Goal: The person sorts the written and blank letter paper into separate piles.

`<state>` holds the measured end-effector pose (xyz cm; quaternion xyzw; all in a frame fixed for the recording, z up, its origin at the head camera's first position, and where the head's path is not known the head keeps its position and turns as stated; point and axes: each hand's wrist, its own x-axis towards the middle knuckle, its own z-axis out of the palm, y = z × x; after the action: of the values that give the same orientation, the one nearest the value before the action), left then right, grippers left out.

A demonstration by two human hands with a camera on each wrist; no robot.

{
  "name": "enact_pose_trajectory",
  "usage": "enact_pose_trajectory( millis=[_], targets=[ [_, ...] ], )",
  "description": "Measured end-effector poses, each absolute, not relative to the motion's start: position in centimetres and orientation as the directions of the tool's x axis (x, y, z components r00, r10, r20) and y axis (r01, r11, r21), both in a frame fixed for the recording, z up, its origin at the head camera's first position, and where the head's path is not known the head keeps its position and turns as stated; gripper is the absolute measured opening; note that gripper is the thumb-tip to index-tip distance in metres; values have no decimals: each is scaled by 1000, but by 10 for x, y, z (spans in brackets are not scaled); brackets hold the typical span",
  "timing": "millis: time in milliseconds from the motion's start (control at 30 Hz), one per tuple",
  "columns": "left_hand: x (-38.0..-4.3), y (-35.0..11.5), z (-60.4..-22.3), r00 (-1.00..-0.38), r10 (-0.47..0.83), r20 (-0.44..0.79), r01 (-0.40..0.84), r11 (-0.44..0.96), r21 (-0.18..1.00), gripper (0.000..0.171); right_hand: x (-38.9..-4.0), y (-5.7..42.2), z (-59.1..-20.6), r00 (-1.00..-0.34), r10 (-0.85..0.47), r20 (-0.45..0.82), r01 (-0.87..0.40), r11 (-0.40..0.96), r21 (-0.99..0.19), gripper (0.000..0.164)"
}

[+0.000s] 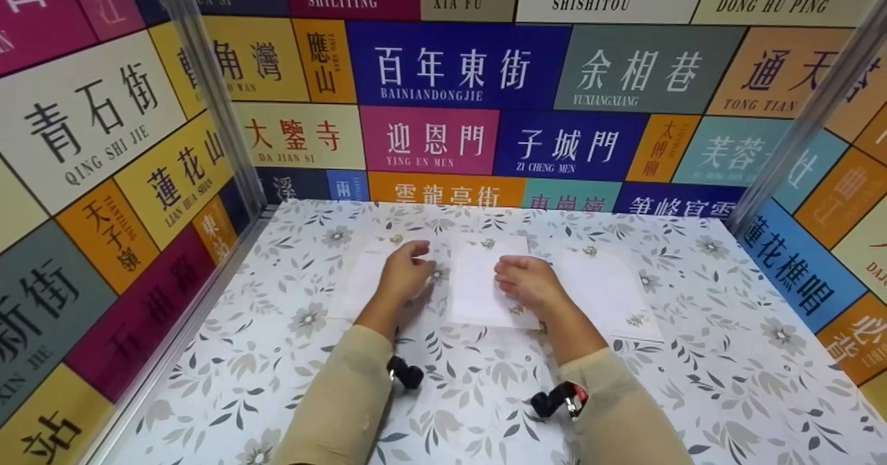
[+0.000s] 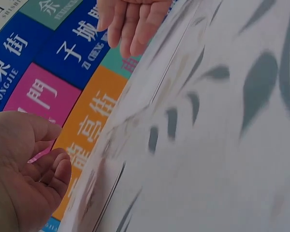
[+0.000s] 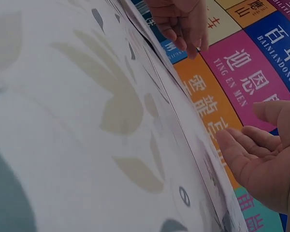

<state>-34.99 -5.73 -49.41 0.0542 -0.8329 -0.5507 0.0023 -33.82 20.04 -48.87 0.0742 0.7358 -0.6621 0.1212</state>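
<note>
Three white paper sheets or pads with small floral prints lie side by side on the table. My left hand (image 1: 404, 276) hovers at the inner edge of the left paper (image 1: 359, 281), its fingers loosely bent around nothing. Over the right part of the middle paper (image 1: 477, 288) is my right hand (image 1: 532, 283), palm turned inward and fingers relaxed, holding nothing. The right paper (image 1: 601, 292) lies just beyond that hand. In the left wrist view, the left hand (image 2: 31, 166) appears raised above the surface. The right hand (image 3: 263, 157) is likewise apart from the papers in its wrist view.
A tablecloth (image 1: 305, 382) with grey leaves and flowers covers the table. Coloured panels with Chinese place names form the back wall (image 1: 457, 63) and both sides. Clear upright corner strips (image 1: 215, 91) stand at the left and right back corners.
</note>
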Motion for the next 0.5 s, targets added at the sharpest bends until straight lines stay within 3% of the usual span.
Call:
enact_pose_trajectory(
  millis=[233,400,500],
  targets=[
    [-352,-26,-492,-985,-53,-167,-175,295,939,50,-333,231,-486,-947,-7,-322,319,128,-939,55],
    [-351,-11,-490,-996,-17,-92,-91,381,920,47,-333,249,-485,-956,-27,-292,287,122,-950,59],
    [-349,-8,-492,-998,2,-60,-55,364,930,45,-333,254,-487,-963,-28,-268,262,122,-957,59]
  ],
)
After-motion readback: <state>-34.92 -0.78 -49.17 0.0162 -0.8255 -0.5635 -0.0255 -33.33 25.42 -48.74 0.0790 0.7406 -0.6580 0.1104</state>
